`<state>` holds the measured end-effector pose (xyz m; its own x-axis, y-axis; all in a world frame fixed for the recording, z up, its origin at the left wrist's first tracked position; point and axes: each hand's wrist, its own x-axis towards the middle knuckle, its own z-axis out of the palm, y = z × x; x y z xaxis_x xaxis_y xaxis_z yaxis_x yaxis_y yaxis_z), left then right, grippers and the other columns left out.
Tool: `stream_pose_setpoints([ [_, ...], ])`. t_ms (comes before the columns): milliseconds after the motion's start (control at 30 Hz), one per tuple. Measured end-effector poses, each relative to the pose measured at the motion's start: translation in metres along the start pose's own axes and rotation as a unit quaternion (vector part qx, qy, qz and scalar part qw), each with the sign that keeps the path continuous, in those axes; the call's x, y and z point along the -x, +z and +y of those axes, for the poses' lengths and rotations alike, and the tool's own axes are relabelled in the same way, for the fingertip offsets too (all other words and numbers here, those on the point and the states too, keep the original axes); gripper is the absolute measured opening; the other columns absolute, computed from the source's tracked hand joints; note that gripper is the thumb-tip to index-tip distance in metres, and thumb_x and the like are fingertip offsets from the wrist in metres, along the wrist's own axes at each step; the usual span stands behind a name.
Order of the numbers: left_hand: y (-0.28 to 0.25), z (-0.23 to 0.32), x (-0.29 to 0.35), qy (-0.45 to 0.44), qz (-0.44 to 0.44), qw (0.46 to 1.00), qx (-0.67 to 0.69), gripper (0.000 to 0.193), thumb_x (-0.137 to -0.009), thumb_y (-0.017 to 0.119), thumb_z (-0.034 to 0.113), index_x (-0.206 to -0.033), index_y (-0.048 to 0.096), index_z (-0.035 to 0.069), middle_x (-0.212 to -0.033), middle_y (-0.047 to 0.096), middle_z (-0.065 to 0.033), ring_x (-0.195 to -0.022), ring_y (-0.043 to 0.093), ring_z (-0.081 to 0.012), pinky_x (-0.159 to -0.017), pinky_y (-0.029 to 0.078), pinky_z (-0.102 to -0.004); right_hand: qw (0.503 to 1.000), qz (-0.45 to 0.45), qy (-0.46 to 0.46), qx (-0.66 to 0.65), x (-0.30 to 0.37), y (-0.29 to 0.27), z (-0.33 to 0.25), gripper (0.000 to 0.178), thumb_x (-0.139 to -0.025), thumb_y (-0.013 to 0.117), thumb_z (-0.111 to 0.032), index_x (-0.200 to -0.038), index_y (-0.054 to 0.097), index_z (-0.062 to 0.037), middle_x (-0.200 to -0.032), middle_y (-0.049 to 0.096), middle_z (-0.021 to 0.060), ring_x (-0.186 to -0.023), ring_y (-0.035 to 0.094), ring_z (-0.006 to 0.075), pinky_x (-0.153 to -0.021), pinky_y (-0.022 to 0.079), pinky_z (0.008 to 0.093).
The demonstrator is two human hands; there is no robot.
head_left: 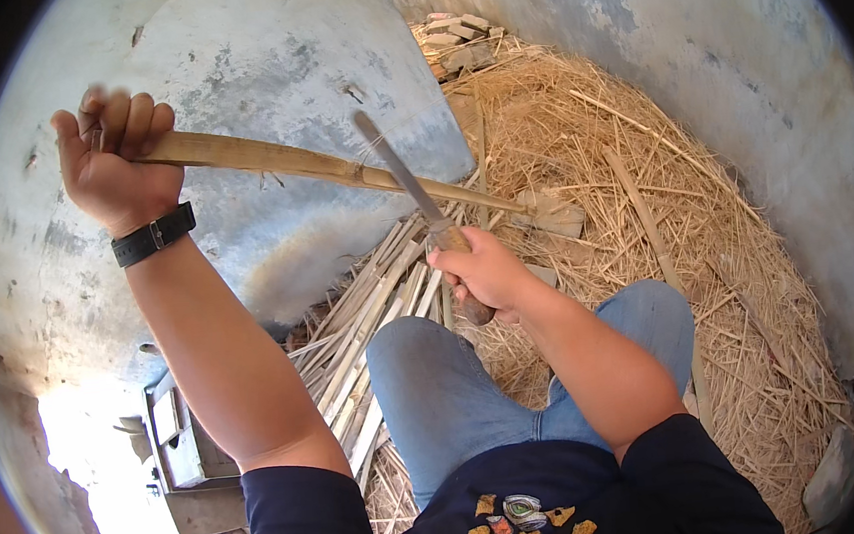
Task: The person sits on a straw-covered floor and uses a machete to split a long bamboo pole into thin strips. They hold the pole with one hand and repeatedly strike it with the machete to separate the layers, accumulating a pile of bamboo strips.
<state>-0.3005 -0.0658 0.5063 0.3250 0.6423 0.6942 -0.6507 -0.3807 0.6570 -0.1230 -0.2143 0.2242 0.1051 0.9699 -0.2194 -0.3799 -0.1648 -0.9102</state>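
Observation:
Raised at the upper left, my left hand (122, 155) is closed round the upper end of a long split bamboo strip (268, 159). The strip slants down to the right, and its far end reaches a wooden block (551, 214) on the straw. My right hand (488, 272) grips the worn handle of a knife (401, 167) in front of my knees. Its narrow blade points up and to the left, crossing the strip in this view. Whether the blade touches the bamboo I cannot tell.
Cut bamboo strips (362, 332) lie piled left of my knees. Straw and shavings (744, 342) cover the floor, with a loose bamboo piece (638, 205) on them. Bricks (459, 34) sit in the far corner. Plastered walls (311, 65) stand close around; a wooden box (185, 437) is at lower left.

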Motion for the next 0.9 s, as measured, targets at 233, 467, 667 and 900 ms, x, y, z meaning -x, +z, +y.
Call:
stream_pose_setpoints([
  [233, 0.0, -0.001, 0.002, -0.004, 0.007, 1.0, -0.005, 0.038, -0.102, 0.047, 0.039, -0.085, 0.056, 0.006, -0.059, 0.029, 0.004, -0.055, 0.025, -0.0105, -0.054, 0.023, -0.0274, 0.998, -0.05, -0.017, -0.02, 0.025, 0.027, -0.035, 0.02, -0.093, 0.067, -0.02, -0.101, 0.055, -0.006, -0.072, 0.051, -0.0016, -0.055, 0.047, 0.0064, -0.051, 0.041, 0.0234],
  [467, 0.005, 0.001, 0.0, 0.004, 0.009, 1.0, -0.024, 0.037, -0.102, 0.047, 0.04, -0.088, 0.054, 0.007, -0.061, 0.028, 0.0036, -0.055, 0.024, -0.011, -0.053, 0.024, -0.0275, 0.991, 0.047, -0.06, 0.108, 0.011, 0.01, -0.016, 0.033, -0.093, 0.069, -0.025, -0.11, 0.057, -0.0004, -0.076, 0.058, 0.0049, -0.063, 0.055, 0.0111, -0.057, 0.046, 0.0289],
  [667, 0.019, -0.003, -0.002, 0.024, 0.086, 0.993, -0.074, 0.04, -0.105, 0.042, 0.041, -0.088, 0.051, 0.006, -0.062, 0.028, 0.0031, -0.055, 0.022, -0.0112, -0.052, 0.024, -0.0272, 0.973, 0.081, -0.191, 0.096, 0.023, 0.011, -0.022, 0.044, -0.092, 0.07, -0.031, -0.114, 0.056, 0.0036, -0.08, 0.064, 0.0124, -0.074, 0.064, 0.0199, -0.068, 0.05, 0.0358],
  [900, 0.036, -0.008, -0.007, 0.042, 0.135, 0.982, -0.122, 0.039, -0.107, 0.038, 0.038, -0.089, 0.05, 0.006, -0.063, 0.029, 0.0023, -0.055, 0.024, -0.0111, -0.051, 0.024, -0.027, 0.931, 0.121, -0.246, 0.241, 0.0, -0.001, 0.013, 0.04, -0.091, 0.068, -0.023, -0.118, 0.055, 0.004, -0.078, 0.065, 0.0097, -0.066, 0.063, 0.0224, -0.064, 0.05, 0.0387],
])
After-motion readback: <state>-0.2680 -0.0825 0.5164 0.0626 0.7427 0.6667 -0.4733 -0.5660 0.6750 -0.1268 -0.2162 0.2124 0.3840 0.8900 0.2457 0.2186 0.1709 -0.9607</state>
